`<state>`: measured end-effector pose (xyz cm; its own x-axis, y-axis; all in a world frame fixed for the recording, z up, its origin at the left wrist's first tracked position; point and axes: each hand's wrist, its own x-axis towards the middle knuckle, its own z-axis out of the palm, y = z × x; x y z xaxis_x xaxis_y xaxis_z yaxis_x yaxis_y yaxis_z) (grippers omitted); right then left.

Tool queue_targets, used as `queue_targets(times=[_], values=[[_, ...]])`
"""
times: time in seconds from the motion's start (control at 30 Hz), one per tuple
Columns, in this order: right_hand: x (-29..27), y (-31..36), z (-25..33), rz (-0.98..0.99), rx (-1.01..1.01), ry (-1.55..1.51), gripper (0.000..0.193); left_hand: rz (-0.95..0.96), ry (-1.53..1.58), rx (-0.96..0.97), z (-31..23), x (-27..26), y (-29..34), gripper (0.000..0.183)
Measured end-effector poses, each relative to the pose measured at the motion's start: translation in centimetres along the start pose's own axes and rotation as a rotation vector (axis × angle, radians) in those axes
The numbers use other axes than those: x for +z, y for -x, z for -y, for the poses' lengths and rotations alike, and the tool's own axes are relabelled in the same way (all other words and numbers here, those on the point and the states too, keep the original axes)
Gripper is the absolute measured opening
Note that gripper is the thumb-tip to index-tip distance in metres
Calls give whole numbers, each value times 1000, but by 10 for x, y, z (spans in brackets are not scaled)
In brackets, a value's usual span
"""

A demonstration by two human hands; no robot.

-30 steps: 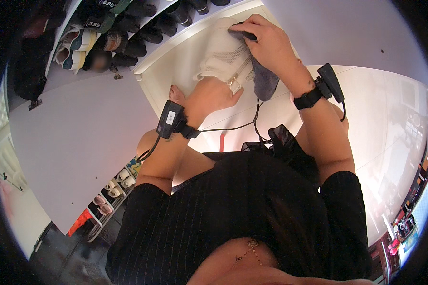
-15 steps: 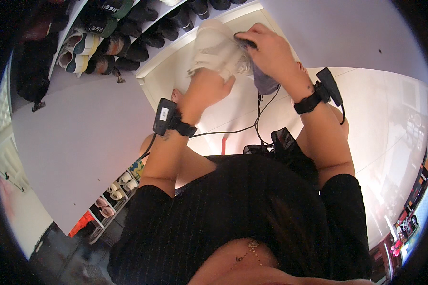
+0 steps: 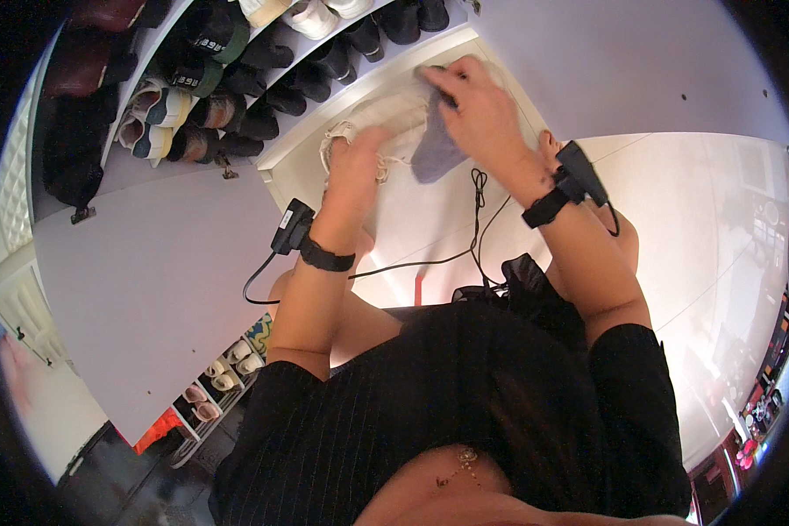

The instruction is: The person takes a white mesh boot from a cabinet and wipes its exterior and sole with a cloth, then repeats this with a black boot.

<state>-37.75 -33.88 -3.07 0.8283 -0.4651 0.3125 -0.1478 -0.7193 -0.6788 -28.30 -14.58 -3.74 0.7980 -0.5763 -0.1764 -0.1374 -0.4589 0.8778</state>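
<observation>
My left hand (image 3: 357,167) is closed on a whitish lace-up shoe (image 3: 396,112), blurred by motion, with loose cream laces (image 3: 338,133) showing around the fingers. On the other side, my right hand (image 3: 484,107) is closed on a grey-blue cloth (image 3: 436,151) that hangs below its fingers against the shoe. A small dark piece (image 3: 430,74) shows at the right fingertips; its kind is unclear. Both wrists wear black straps with a boxy device, the left one (image 3: 293,226) and the right one (image 3: 580,172).
Shelves of several shoes (image 3: 311,81) stand at the far left, with an open pale door panel (image 3: 149,280) below them. Another pale panel (image 3: 640,66) is at the far right. Black cables (image 3: 475,219) run over the glossy light floor (image 3: 701,228). A lower shoe rack (image 3: 210,394) stands at left.
My left hand has moved slightly left and down with the shoe, whose laces now show. My right hand has shifted a little left, and more of the grey-blue cloth is visible.
</observation>
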Motion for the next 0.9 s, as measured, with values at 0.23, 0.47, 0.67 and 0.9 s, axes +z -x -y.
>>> queue_targets(times=[0.23, 0.47, 0.67, 0.9], values=[[-29, -30, -57, -184, 222, 161, 34, -188, 765, -445, -14, 11, -16, 20], [4, -8, -1, -8, -54, -136, 33, -2, 1021, -392, -14, 5, -23, 28], [-10, -26, -16, -295, 107, 60, 37, 157, 1231, -431, -35, 1, -22, 38], [-1, -14, 15, -94, 51, -275, 36, 172, 1410, -487, -29, -3, -27, 46]])
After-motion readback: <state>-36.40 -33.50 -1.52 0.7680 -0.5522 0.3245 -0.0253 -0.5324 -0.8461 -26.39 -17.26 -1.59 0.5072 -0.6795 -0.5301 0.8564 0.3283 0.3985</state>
